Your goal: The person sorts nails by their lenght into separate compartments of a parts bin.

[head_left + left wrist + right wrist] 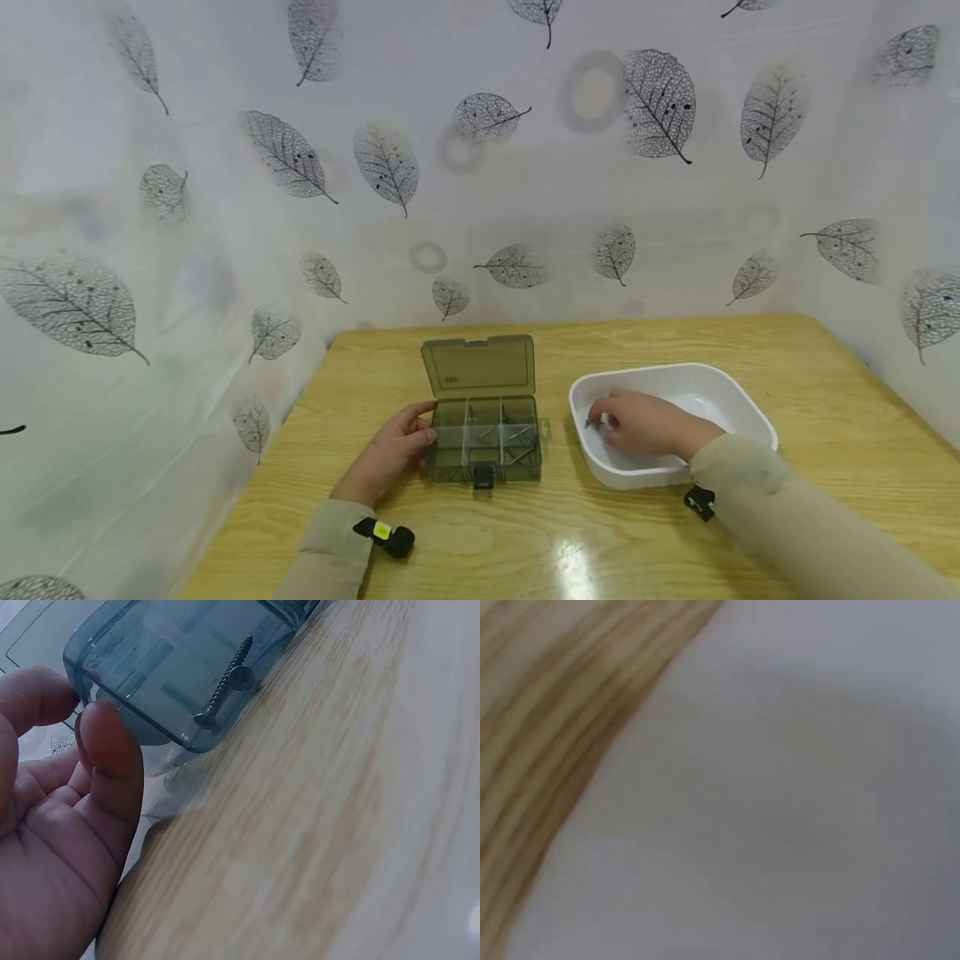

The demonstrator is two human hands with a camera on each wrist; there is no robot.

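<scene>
A smoky see-through compartment box (pixel 483 437) stands on the table, its lid (pixel 483 367) raised at the back. Several screws lie in its compartments; in the left wrist view a screw (pixel 217 694) shows through the wall. My left hand (pixel 393 450) grips the box's left edge, thumb in front, as the left wrist view also shows for the hand (pixel 67 802). To the right, my right hand (pixel 645 423) reaches into a white tray (pixel 701 387), fingers curled down around a small metal screw (pixel 592 423) near the tray's left wall. The palm hides part of the tray floor.
The wooden table (pixel 487 542) carries both containers, with a strip of tabletop between them. A leaf-patterned curtain (pixel 517 200) encloses the back and sides. The right wrist view shows only a blurred white tray (pixel 765 810) and wood grain.
</scene>
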